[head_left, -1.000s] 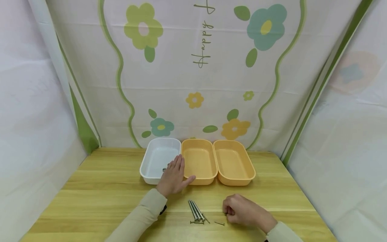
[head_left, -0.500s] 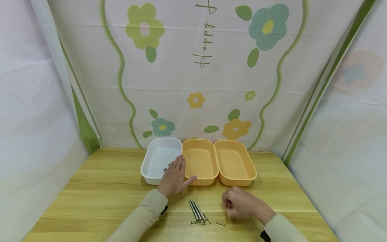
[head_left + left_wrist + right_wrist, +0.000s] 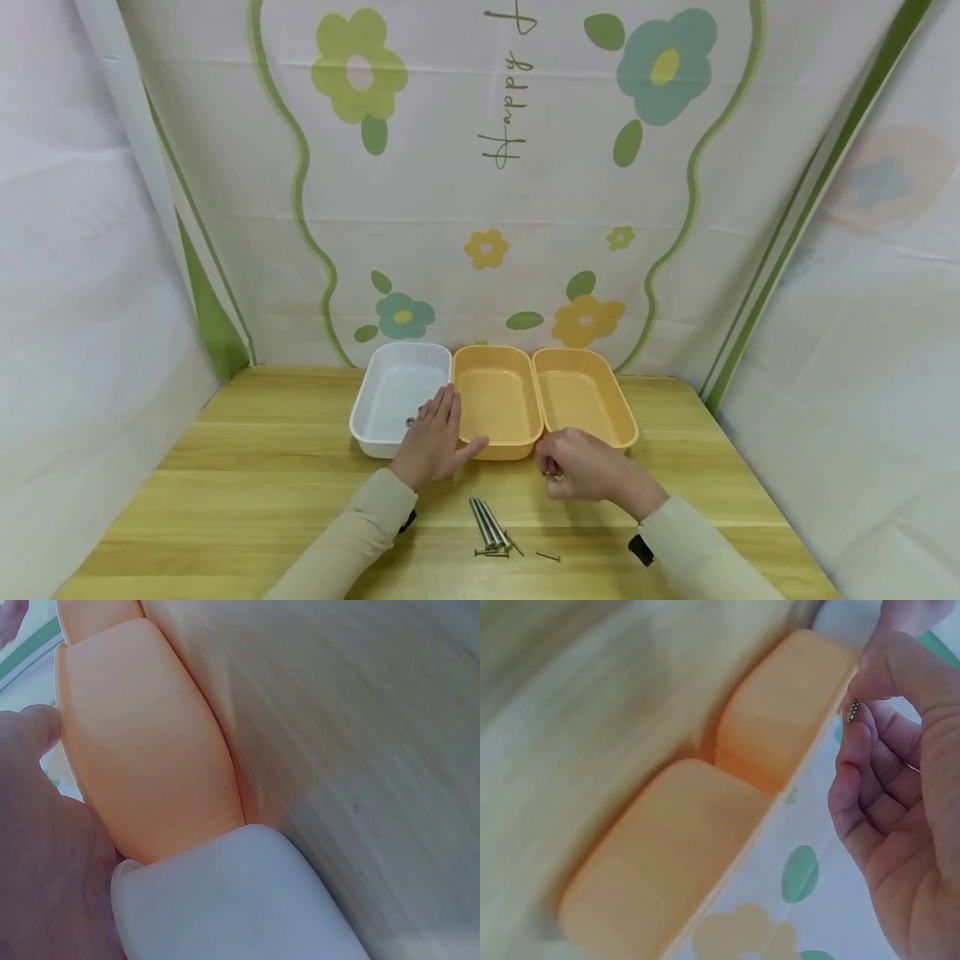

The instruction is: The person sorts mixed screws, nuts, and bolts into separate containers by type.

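Note:
My left hand (image 3: 431, 442) lies with straight fingers across the adjoining rims of the white tray (image 3: 365, 425) and the middle yellow tray (image 3: 497, 451). Its thumb reaches along the yellow tray's near rim, also seen in the left wrist view. My right hand (image 3: 588, 471) is in front of the right-hand yellow tray (image 3: 628, 429), overlapping its near rim. Between thumb and fingers it pinches a small screw (image 3: 853, 711), whose threaded end sticks out in the right wrist view; the rest is hidden. A small metal nut (image 3: 410, 422) shows inside the white tray.
Several long silver bolts (image 3: 486, 525) lie bunched on the wooden table (image 3: 247, 467) between the forearms. Small screws (image 3: 492, 553) lie by their heads, and another small screw (image 3: 547, 556) lies to the right. A flowered cloth (image 3: 420, 208) hangs behind the trays.
My right hand has risen from the table beside the small screws and moved forward to the yellow trays, with a screw in its fingers. My left hand stays on the rims.

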A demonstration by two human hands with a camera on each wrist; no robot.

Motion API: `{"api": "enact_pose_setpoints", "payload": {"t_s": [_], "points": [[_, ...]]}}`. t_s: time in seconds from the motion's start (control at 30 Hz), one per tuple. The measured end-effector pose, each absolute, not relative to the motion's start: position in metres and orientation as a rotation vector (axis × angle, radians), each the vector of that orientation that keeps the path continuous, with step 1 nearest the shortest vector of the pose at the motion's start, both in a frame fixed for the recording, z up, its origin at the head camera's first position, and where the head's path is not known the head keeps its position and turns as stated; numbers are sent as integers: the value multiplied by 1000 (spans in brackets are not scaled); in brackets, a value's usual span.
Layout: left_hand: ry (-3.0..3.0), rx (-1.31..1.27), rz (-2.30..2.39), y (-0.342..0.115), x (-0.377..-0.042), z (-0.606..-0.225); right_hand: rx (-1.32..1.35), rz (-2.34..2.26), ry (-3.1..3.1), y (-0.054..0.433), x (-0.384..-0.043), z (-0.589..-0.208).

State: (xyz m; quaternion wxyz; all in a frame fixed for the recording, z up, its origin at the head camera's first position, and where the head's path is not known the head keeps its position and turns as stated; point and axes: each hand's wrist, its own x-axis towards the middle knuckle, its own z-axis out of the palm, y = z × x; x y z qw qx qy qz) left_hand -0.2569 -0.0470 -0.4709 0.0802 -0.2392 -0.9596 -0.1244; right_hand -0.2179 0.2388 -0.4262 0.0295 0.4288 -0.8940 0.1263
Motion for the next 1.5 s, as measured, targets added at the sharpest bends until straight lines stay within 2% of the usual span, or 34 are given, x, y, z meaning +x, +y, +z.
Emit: {"api": "enact_pose_setpoints", "payload": {"t_s": [0.7,1.13,1.5], "points": [[-2885,-690,-339,-47,-258,-471,1189,292,-2686,206,-268,-399],[-2885,-691,-361,-48,-260,-474,1037,409,-2727,194,-304,-421],[-2864,-698,-351,-47,-258,-473,1008,390,-2696,184,-317,-435]]}}
